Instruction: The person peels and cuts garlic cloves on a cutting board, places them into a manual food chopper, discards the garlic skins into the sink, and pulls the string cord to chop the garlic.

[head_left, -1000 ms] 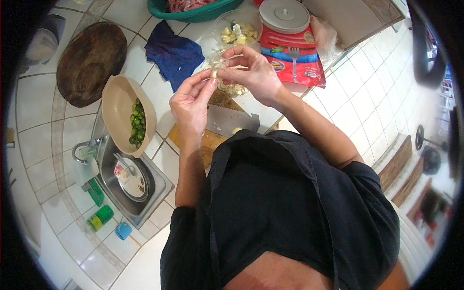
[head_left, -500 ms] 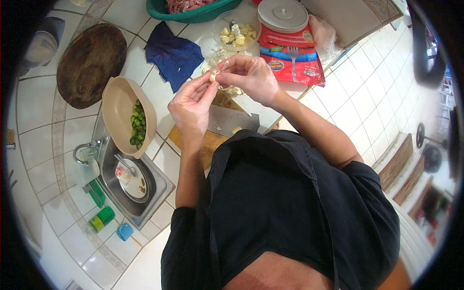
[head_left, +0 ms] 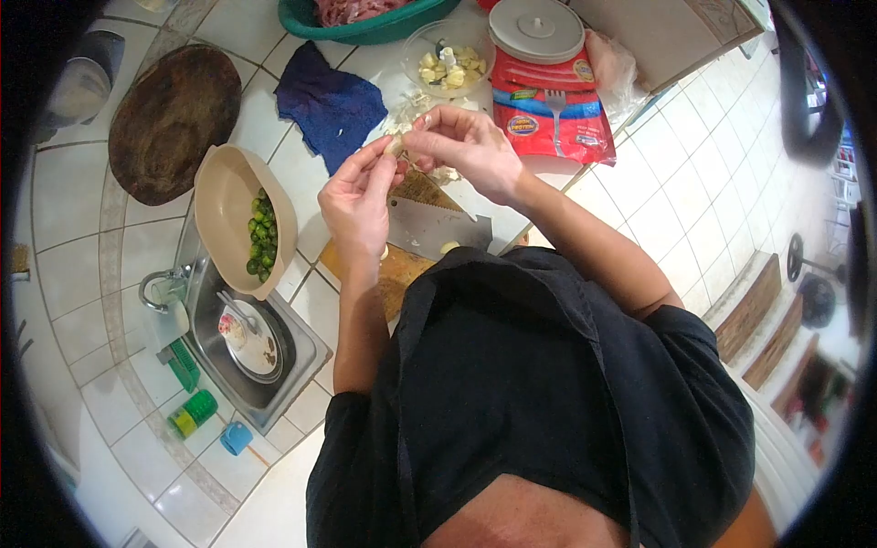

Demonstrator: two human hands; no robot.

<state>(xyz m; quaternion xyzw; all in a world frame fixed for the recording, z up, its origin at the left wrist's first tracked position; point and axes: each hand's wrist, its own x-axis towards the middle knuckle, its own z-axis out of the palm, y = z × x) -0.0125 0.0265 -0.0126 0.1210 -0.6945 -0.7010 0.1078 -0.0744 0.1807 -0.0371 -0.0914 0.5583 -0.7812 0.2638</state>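
Observation:
A pale garlic clove (head_left: 394, 145) is pinched between the thumb and fingertips of my left hand (head_left: 358, 192). My right hand (head_left: 475, 153) meets it from the other side, its thumb and index finger closed at the clove. Below my hands a wide metal blade (head_left: 425, 228) lies on a wooden cutting board (head_left: 395, 283), with another pale clove (head_left: 449, 247) beside it. Beyond my fingers is a clear bowl (head_left: 413, 50) of peeled garlic pieces (head_left: 468, 66) around a central post. Papery garlic skins (head_left: 413, 111) are scattered on the counter between bowl and hands.
A beige dish (head_left: 217, 224) of green sprouts (head_left: 262, 242) sits left, near the sink (head_left: 306, 361) holding plates. A blue cloth (head_left: 329, 105), round wooden board (head_left: 174, 123), teal basin of meat (head_left: 365, 32), and red packet (head_left: 585, 137) with a fork (head_left: 555, 105) surround the work area.
Both hands have shifted slightly, and my right thumb now covers more of the clove. A small pale piece now shows beside my left wrist over the board.

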